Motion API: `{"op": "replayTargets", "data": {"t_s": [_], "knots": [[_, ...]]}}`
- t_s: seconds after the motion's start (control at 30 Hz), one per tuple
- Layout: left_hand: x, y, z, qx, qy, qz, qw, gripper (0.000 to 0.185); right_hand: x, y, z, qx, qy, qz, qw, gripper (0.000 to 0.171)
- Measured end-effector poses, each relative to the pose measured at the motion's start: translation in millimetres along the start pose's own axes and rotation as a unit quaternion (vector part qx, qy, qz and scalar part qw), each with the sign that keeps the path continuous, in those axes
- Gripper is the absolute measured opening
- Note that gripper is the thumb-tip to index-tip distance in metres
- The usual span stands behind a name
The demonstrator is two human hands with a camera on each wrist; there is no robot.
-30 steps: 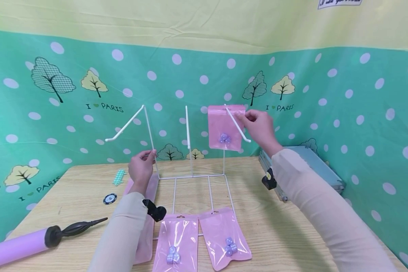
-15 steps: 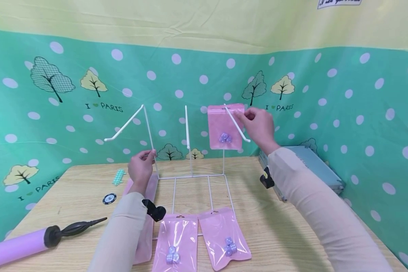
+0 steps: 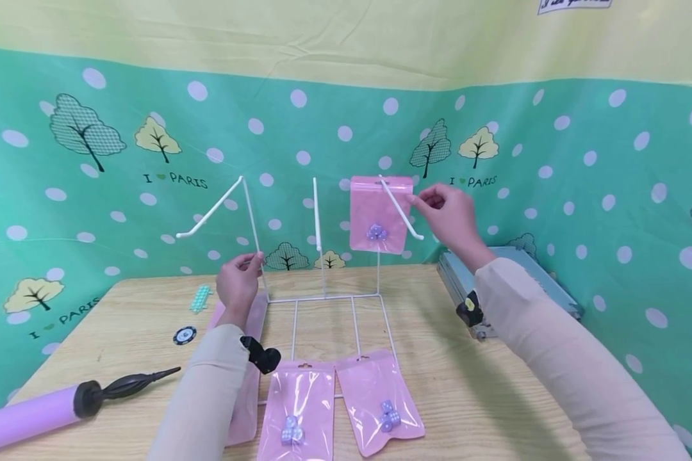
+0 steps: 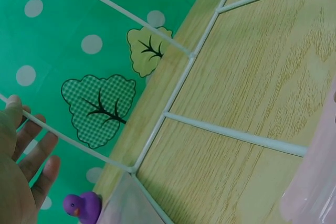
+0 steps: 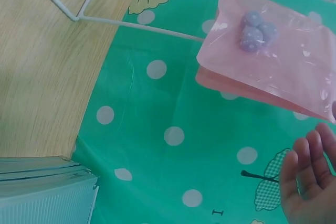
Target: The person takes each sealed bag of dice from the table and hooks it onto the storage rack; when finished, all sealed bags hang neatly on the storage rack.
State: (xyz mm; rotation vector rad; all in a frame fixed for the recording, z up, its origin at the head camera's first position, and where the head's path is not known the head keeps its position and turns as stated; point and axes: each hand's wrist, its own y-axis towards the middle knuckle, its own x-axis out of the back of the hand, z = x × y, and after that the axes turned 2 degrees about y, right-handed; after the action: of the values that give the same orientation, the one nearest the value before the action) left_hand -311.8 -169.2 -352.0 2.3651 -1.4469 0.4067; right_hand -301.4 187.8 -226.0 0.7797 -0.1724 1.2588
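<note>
A white wire rack with three hooked arms stands on the table. My left hand pinches its left upright between thumb and fingers; in the left wrist view the other fingers stretch past the rod. From the right hook hangs a pink zip pouch with purple dice showing inside. At that pouch's right edge, the thumb and forefinger of my right hand pinch the plastic near the top. The right wrist view shows a second pink layer under the pouch; I cannot tell whether it is another pouch.
Two pink dice pouches lie in front, one beside the other pouch. More pink packaging lies under my left forearm. A purple pump, poker chip, green clip, blue case and purple duck are around.
My right hand has shifted slightly right, from over the hanging pouch's front to its edge. The pouch has swung a little left. The left hand keeps its place on the upright.
</note>
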Motion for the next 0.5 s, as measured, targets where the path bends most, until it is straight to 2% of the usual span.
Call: {"op": "replayTargets", "data": {"t_s": [0.17, 0.3, 0.5], "knots": [[0.1, 0.4, -0.7, 0.003, 0.001, 0.004, 1.0, 0.04, 10.6, -10.9, 1.0, -0.016, 0.023, 0.063, 0.998, 0.031], [-0.8, 0.7, -0.1, 0.001, -0.002, 0.001, 1.0, 0.04, 18.4, -22.5, 0.9, -0.036, 0.048, 0.114, 0.992, 0.033], [-0.1, 1.1, 0.1, 0.0, -0.002, 0.004, 1.0, 0.039, 23.4, -42.1, -4.0, -0.047, 0.083, 0.161, 0.982, 0.028]]}}
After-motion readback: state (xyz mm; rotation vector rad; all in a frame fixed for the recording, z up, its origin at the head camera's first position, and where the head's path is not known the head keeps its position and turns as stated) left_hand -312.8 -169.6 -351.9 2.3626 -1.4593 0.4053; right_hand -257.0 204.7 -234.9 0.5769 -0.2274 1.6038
